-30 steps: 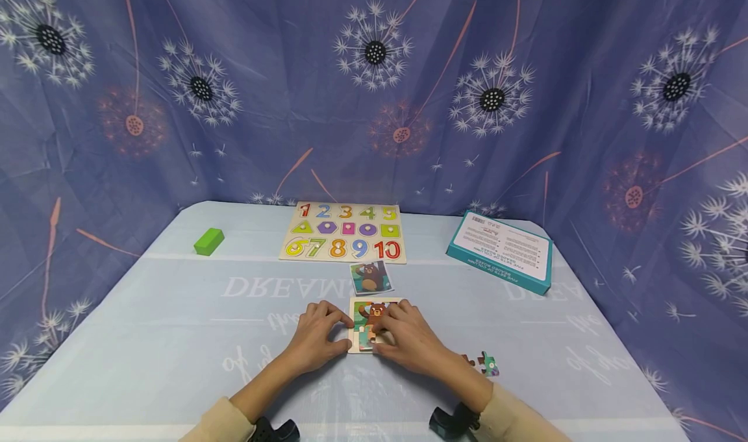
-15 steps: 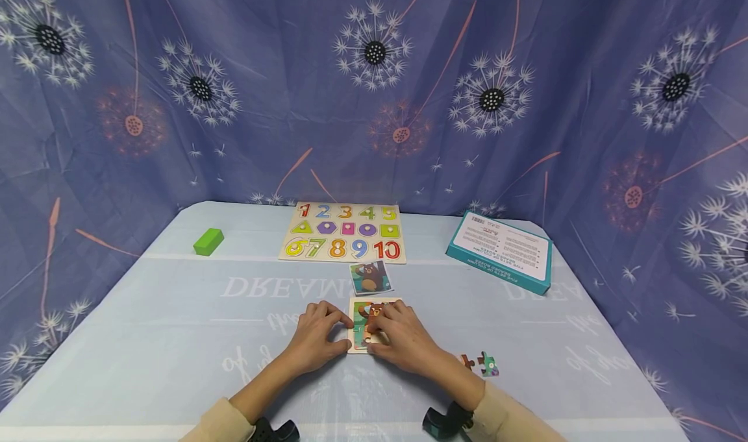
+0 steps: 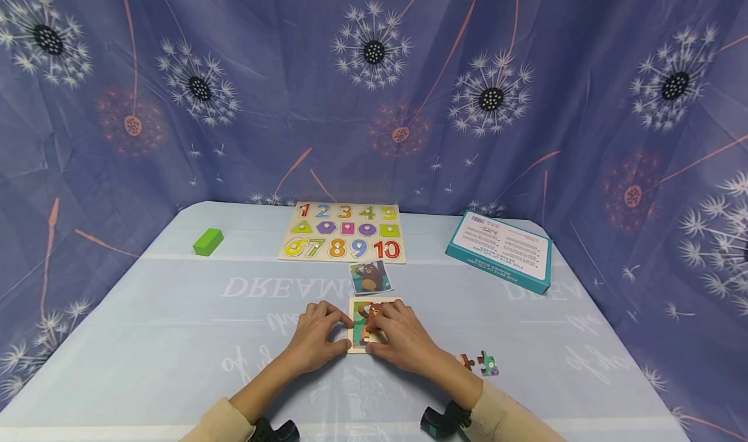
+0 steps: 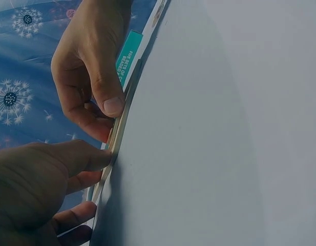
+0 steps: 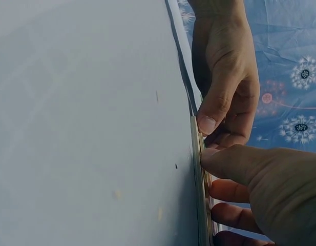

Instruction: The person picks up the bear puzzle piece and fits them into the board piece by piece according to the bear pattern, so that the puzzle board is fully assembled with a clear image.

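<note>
A small wooden jigsaw tray [image 3: 358, 351] with a brown bear picture lies on the table between my hands. My left hand [image 3: 318, 338] holds the tray's left edge, thumb at the near corner and index finger higher up. Over the tray's right part, my right hand [image 3: 409, 339] has its bent fingertips on the lower-left puzzle piece [image 3: 360, 335], thumb near the front edge; it hides much of the picture. In the left wrist view, both thumbs meet the thin tray edge [image 4: 128, 100]. The right wrist view shows my right thumb [image 5: 214, 158] against the tray's side.
Loose puzzle pieces [image 3: 488, 364] lie beside my right forearm. Beyond the tray are a bear picture card [image 3: 371, 278] and a number board [image 3: 315, 228]. A green block [image 3: 208, 241] sits far left, a teal box [image 3: 501, 250] far right.
My right hand has shifted slightly left and the lower-left puzzle piece has settled flatter into the tray. The left hand has stayed in place.
</note>
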A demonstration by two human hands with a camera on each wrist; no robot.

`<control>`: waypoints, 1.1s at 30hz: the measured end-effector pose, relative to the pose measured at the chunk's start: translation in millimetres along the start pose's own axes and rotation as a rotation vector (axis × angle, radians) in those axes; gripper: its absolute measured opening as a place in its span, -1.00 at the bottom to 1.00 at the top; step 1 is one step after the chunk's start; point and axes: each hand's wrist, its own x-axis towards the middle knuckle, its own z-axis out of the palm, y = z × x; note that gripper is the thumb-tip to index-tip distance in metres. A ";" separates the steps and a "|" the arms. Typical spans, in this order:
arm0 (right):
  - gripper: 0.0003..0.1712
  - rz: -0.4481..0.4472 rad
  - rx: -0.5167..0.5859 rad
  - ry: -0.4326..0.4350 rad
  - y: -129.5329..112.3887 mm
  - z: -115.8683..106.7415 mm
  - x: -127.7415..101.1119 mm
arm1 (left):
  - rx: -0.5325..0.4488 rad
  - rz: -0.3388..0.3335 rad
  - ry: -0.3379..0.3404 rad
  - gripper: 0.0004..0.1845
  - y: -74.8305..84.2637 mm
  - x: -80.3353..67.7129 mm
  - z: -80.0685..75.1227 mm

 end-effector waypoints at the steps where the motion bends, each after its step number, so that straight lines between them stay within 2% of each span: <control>1: -0.71 0.000 0.000 -0.002 0.0 0.1 0.2 | 0.000 -0.001 -0.001 -0.78 0.0 -0.1 0.0; 22: -0.70 0.010 0.000 0.000 -0.4 0.6 1.0 | -0.033 -0.013 0.023 -0.83 4.6 -1.0 1.7; 33: -0.69 -0.001 -0.005 0.009 0.8 0.2 -0.2 | -0.025 -0.027 0.003 -0.85 7.2 -0.8 3.2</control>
